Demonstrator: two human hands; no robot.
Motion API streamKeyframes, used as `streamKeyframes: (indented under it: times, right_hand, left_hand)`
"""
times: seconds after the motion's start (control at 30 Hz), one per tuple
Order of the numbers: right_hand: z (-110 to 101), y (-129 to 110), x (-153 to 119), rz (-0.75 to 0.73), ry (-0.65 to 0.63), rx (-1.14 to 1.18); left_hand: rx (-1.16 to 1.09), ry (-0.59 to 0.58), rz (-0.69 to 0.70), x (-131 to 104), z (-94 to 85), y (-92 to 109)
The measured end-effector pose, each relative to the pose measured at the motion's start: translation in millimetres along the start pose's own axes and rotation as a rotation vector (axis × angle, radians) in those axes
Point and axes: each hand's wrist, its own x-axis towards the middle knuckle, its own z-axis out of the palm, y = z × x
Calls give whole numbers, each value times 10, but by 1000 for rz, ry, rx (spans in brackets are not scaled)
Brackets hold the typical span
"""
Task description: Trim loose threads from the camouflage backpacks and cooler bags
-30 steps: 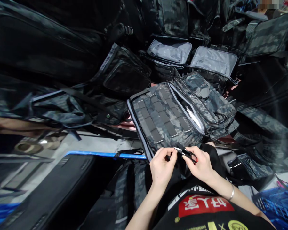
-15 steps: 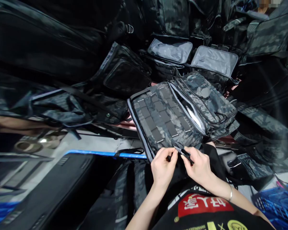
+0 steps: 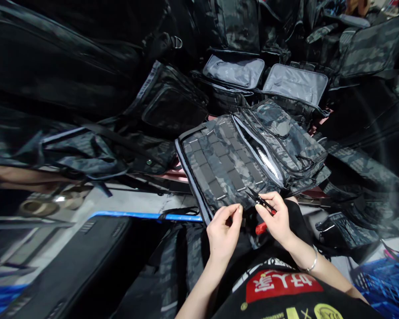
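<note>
A grey camouflage bag piece with rows of dark webbing lies in front of me, its zipped opening gaping over a shiny lining. My right hand is closed on small black thread snips with red on the handle, their blades apart and pointing up-left over the bag's lower edge. Just left of them, my left hand is pinched at thumb and forefinger by the same edge; what it holds, if anything, is too small to make out.
Two bags with grey linings stand open behind. Dark bags lie around on the left and right. A blue-rimmed container is at lower left, a blue basket at lower right. Another person's arm shows at far left.
The snips have moved up and away from my left fingertips, and red handle parts now show. My left hand has shifted slightly left and stays pinched.
</note>
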Motion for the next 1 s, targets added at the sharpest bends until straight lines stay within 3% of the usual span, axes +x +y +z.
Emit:
streamKeyframes:
  times: [0.13,0.23,0.57,0.73,0.9,1.0]
  right_hand:
    - [-117,72,-48,-16,9,-109]
    - [-173,100,-99,-106,-23,-227]
    - [-204,15,-117,-391,-198,-572]
    - [-161,18,-84,-439,-251,-728]
    - [-142,-8,-54,-423,-244,-641]
    - [-186,21,-67,-327,-143,-487]
  left_hand:
    - [-87,11,-116,43,-8,1]
    - [-108,-10,-177,86,10,16]
    - [-124,24,-143,71,-12,48]
    - [-118,-9,-134,82,-14,11]
    - [-146,25,-153,87,-28,53]
    - [-283,52,-197,88,-74,105]
